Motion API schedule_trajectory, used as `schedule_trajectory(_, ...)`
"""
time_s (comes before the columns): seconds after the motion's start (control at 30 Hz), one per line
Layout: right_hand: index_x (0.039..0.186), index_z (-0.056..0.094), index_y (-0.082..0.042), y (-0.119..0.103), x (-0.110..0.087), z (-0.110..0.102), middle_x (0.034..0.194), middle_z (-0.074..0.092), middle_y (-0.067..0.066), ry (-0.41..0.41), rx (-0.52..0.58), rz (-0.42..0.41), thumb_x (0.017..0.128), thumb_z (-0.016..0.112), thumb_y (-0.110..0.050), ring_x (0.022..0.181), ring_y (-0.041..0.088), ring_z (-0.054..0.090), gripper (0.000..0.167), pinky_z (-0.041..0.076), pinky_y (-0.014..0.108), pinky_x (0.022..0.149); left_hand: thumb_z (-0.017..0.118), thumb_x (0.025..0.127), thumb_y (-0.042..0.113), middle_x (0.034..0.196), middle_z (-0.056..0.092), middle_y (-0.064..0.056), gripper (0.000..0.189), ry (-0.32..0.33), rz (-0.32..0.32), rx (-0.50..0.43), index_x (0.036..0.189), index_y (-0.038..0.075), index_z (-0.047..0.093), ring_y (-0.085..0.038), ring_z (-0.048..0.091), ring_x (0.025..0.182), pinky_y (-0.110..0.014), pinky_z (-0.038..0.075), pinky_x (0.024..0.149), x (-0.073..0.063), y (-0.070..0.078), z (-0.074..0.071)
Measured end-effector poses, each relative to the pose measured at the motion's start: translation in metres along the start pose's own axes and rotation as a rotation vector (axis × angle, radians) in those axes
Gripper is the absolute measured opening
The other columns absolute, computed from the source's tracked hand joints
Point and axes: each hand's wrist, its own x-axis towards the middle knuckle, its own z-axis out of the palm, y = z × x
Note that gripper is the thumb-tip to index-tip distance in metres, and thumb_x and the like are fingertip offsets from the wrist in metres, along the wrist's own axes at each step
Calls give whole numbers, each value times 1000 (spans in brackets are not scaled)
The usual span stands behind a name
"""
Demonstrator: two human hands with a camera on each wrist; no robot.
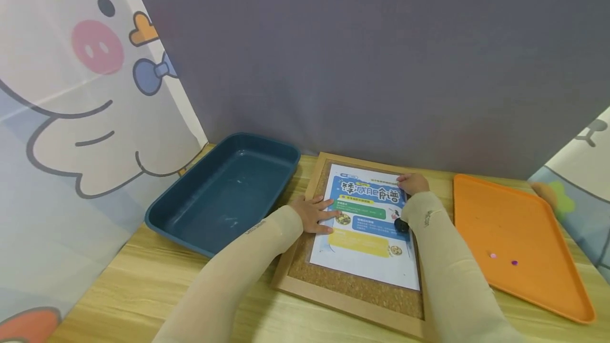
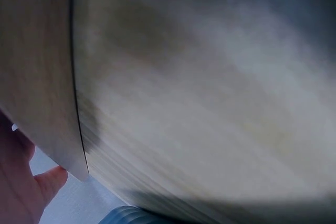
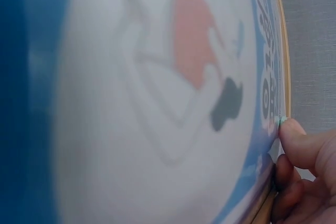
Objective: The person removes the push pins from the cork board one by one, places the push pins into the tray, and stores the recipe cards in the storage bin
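A printed sheet [image 1: 362, 269] with coloured text boxes lies on a wood-framed cork board [image 1: 352, 291]. My left hand [image 1: 312, 215] rests with fingers spread over the sheet's left edge and the board. In the left wrist view, only its thumb [image 2: 51, 182] and part of the palm show. At the sheet's upper right corner, my right hand [image 1: 413, 183] has its fingers curled. Its thumb [image 3: 296, 137] presses a small pale-green push pin [image 3: 282, 120], mostly hidden under the thumb tip. A dark round thing [image 1: 401, 225] shows beside the right wrist.
Left of the board stands a deep dark-blue tub [image 1: 224, 200]. An orange tray [image 1: 505, 216] lies to the right, holding a pink push pin [image 1: 493, 255] and a purple push pin [image 1: 514, 262]. Behind the wooden table [image 1: 157, 274] rises a grey panel [image 1: 362, 68].
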Motion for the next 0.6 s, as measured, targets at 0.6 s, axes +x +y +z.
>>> schedule_trajectory(0.6, 109, 62, 7, -6, -1, -3, 106, 60, 23, -10, -26, 20, 94, 54, -7, 94, 34, 53, 22, 43, 44, 86, 27, 95, 65, 160, 0, 11, 63, 0, 6, -13, 152, 45, 10, -12, 3, 146, -48, 17, 114, 0, -1, 0)
